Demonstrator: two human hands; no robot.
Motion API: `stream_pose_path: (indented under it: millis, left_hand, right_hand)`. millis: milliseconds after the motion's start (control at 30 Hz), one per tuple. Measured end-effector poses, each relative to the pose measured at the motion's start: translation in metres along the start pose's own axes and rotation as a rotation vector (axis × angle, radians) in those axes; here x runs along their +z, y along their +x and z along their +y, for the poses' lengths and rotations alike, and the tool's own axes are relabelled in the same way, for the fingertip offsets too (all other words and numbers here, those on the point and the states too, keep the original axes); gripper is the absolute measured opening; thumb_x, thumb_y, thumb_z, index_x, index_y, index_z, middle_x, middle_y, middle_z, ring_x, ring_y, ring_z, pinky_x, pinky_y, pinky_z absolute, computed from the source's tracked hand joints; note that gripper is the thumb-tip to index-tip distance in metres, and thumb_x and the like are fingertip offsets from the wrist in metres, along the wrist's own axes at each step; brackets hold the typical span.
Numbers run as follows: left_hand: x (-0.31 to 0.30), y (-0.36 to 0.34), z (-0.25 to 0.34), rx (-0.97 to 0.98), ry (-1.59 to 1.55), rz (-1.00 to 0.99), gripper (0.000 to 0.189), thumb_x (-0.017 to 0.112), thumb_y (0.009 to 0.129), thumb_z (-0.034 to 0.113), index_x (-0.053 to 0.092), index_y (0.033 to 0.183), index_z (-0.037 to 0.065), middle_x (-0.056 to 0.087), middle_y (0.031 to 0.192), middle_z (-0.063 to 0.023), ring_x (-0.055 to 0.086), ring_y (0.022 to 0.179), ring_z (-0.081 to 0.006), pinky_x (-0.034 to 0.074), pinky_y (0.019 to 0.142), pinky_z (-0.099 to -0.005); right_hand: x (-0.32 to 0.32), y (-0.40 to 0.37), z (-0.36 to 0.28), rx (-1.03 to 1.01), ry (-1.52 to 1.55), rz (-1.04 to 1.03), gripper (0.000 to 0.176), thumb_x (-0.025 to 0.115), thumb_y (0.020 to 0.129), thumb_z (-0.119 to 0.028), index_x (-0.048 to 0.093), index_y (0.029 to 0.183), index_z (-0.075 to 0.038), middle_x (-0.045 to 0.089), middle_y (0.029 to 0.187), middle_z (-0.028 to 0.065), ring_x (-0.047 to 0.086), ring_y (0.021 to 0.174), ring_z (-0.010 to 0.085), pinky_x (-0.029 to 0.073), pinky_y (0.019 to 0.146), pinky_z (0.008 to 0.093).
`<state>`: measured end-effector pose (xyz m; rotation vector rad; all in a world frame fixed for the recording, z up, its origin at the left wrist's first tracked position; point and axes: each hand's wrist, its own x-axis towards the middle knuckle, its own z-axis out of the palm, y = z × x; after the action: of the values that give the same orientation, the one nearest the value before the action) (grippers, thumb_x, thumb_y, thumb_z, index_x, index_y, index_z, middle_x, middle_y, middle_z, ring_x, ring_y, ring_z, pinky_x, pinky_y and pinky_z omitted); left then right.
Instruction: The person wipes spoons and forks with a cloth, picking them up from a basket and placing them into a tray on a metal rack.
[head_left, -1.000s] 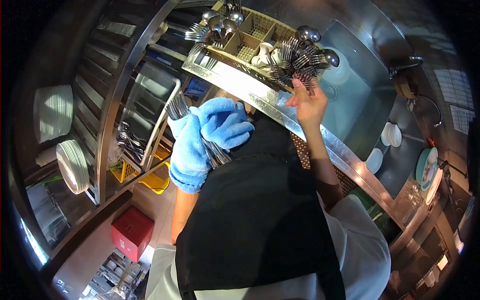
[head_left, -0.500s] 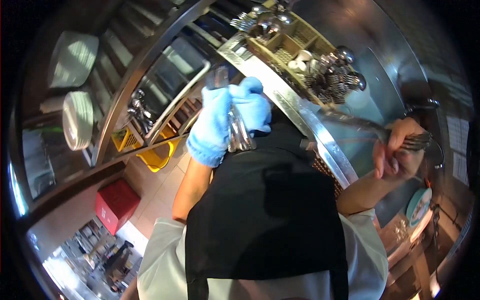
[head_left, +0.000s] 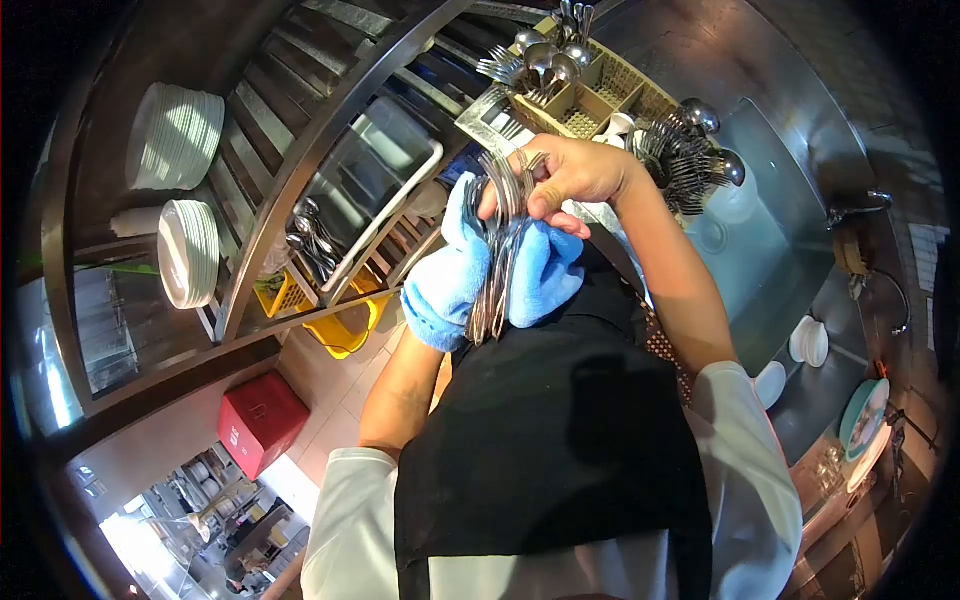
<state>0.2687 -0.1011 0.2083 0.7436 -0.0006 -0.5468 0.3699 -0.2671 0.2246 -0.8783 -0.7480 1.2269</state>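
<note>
A fluffy blue cloth (head_left: pixel 545 270) covers my left hand (head_left: pixel 437 292), hiding its fingers. Closed around a bundle of metal forks (head_left: pixel 490 270), that hand holds them in front of the black apron, tines pointing away from my body. My bare right hand (head_left: pixel 580 175) is at the tine end, its fingers closed on forks there. Just beyond it stands a yellow-beige cutlery basket (head_left: pixel 578 122) with compartments. Spoons and forks (head_left: pixel 545 62) stand in its far end, and a pile of forks and ladle-like round pieces (head_left: pixel 685 155) lies at its near end.
A metal sink (head_left: pixel 760 230) with a tap (head_left: pixel 860 208) is at the right. Stacked white plates (head_left: pixel 188 255) stand on the slatted rack at left, near a grey tray (head_left: pixel 375 150) and loose spoons (head_left: pixel 315 238). A red box (head_left: pixel 262 422) is on the floor.
My right hand has come in from over the sink on the right, where it held forks, to the bundle in my left hand. The bundle now shows more forks.
</note>
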Motion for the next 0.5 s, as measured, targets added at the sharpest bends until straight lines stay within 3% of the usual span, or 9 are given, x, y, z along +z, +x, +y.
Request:
stream_pose_path:
  millis: [33, 100, 167, 367, 467, 500]
  left_hand:
    - [0.006, -0.004, 0.006, -0.001, -0.002, 0.001, 0.057, 0.028, 0.104, 0.041, 0.049, 0.127, -0.007, 0.063, 0.105, -0.0278, 0.064, 0.099, -0.0378, 0.055, 0.09, -0.0416]
    - [0.028, -0.015, 0.023, -0.024, -0.012, 0.026, 0.048, 0.048, 0.103, 0.035, 0.041, 0.129, -0.005, 0.065, 0.097, -0.024, 0.068, 0.085, -0.0325, 0.057, 0.082, -0.041]
    - [0.032, -0.014, 0.014, -0.035, 0.007, 0.028, 0.047, 0.048, 0.103, 0.034, 0.041, 0.128, -0.005, 0.065, 0.097, -0.0237, 0.068, 0.084, -0.0321, 0.057, 0.081, -0.0406]
    - [0.03, -0.026, 0.018, 0.046, 0.225, 0.136, 0.039, 0.051, 0.101, 0.027, 0.043, 0.123, -0.004, 0.065, 0.095, -0.0219, 0.068, 0.08, -0.0296, 0.058, 0.075, -0.0384]
    - [0.029, -0.029, 0.016, 0.085, 0.323, 0.183, 0.035, 0.052, 0.101, 0.024, 0.044, 0.121, -0.004, 0.065, 0.094, -0.0209, 0.068, 0.078, -0.0283, 0.058, 0.072, -0.0373]
    - [0.03, -0.029, 0.015, 0.095, 0.354, 0.198, 0.034, 0.053, 0.1, 0.023, 0.044, 0.12, -0.004, 0.065, 0.094, -0.0206, 0.068, 0.077, -0.0278, 0.058, 0.072, -0.0369]
  right_hand:
    - [0.007, -0.002, -0.003, 0.001, 0.002, 0.001, 0.047, 0.075, 0.087, -0.021, 0.06, 0.125, 0.001, 0.064, 0.077, 0.0083, 0.055, 0.043, 0.0106, 0.048, 0.039, 0.0245]
    - [0.023, -0.009, -0.004, -0.075, -0.048, 0.142, 0.05, 0.074, 0.087, -0.02, 0.058, 0.129, 0.001, 0.064, 0.079, 0.0059, 0.058, 0.047, 0.0105, 0.049, 0.041, 0.0241]
    - [0.035, -0.009, 0.003, -0.153, 0.038, 0.228, 0.05, 0.073, 0.089, -0.018, 0.055, 0.132, 0.0, 0.064, 0.083, 0.0051, 0.059, 0.052, 0.0102, 0.05, 0.044, 0.0239]
    - [0.048, -0.012, 0.023, -0.304, 0.111, 0.47, 0.06, 0.078, 0.086, -0.029, 0.047, 0.131, -0.004, 0.06, 0.072, 0.0013, 0.057, 0.053, 0.009, 0.042, 0.045, 0.021]
    - [0.069, -0.009, 0.017, -0.148, -0.229, 0.922, 0.073, 0.08, 0.083, -0.037, 0.042, 0.137, -0.005, 0.052, 0.065, -0.0017, 0.049, 0.055, 0.0064, 0.038, 0.05, 0.0215]
    - [0.07, -0.003, 0.029, -0.16, -0.411, 1.064, 0.068, 0.08, 0.083, -0.035, 0.047, 0.133, -0.003, 0.057, 0.069, 0.0001, 0.051, 0.06, 0.0076, 0.041, 0.054, 0.0234]
